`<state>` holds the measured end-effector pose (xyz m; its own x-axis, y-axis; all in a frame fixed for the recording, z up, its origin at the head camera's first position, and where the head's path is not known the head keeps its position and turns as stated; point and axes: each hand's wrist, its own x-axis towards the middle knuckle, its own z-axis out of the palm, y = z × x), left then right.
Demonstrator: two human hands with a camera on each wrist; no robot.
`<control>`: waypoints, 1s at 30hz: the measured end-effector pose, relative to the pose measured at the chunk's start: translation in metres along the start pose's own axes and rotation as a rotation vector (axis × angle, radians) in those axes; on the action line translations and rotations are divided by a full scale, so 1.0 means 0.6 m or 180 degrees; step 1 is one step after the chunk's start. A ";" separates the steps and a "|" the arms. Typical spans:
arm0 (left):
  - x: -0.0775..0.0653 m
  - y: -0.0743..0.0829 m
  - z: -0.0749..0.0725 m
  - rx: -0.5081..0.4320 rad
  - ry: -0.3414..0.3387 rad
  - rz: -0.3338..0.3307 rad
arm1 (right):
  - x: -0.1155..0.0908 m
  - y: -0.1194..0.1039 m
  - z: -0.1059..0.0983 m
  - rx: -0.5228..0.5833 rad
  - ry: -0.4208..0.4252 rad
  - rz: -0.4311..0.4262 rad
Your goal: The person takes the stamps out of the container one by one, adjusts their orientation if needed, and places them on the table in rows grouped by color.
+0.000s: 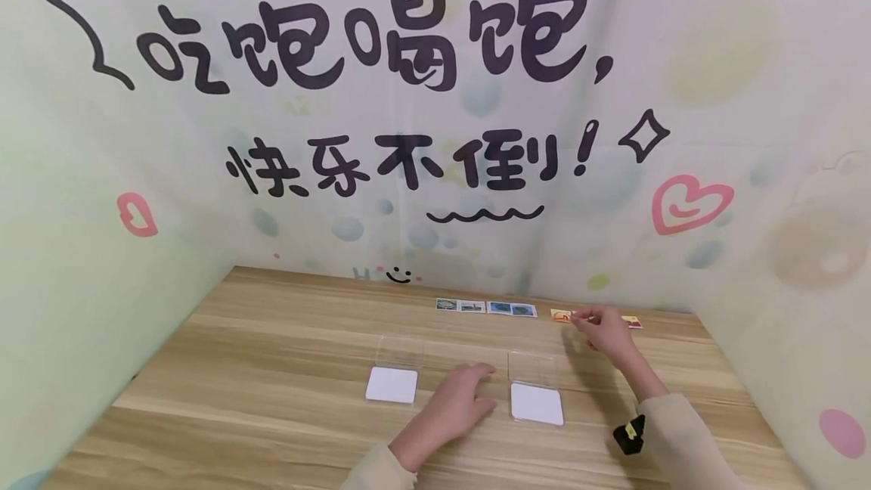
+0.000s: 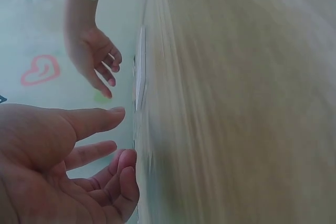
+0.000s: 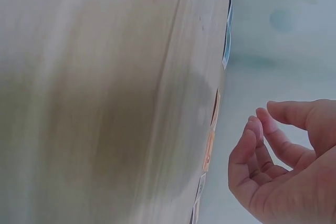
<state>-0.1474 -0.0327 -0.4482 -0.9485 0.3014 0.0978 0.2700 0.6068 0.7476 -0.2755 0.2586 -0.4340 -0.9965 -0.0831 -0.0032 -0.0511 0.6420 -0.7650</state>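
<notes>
My right hand (image 1: pixel 605 331) is above a row of small stamp-like printed papers at the table's back. Its thumb and fingertips are close together, with a slight gap and nothing between them in the right wrist view. An orange-yellow paper (image 1: pixel 561 315) and a red-yellow one (image 1: pixel 633 321) show on either side of it; those between are hidden. My left hand (image 1: pixel 459 401), fingers relaxed and holding nothing, is between two flat clear cases. Each case has its transparent lid folded back: the left one holds a white card (image 1: pixel 392 386), the right one another white card (image 1: pixel 537 404).
Further left in the row lie a pair of blue papers (image 1: pixel 512 309) and a green-grey pair (image 1: pixel 460 306). The wooden table (image 1: pixel 238 369) meets a printed cloth wall (image 1: pixel 327 233) at the back. A black wrist camera (image 1: pixel 629 435) sits at my right sleeve.
</notes>
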 end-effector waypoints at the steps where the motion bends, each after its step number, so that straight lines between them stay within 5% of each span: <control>1: 0.000 0.000 -0.001 0.0007 0.0002 -0.0002 | -0.002 0.000 0.000 0.0005 0.0004 -0.0011; 30: 0.000 -0.020 -0.048 0.0278 0.0164 0.0132 | -0.059 -0.033 0.015 -0.0390 0.0247 -0.0203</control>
<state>-0.1555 -0.0612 -0.4387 -0.9429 0.2907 0.1627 0.3204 0.6572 0.6823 -0.2386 0.2420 -0.4242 -0.9929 -0.0706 0.0962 -0.1173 0.7259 -0.6777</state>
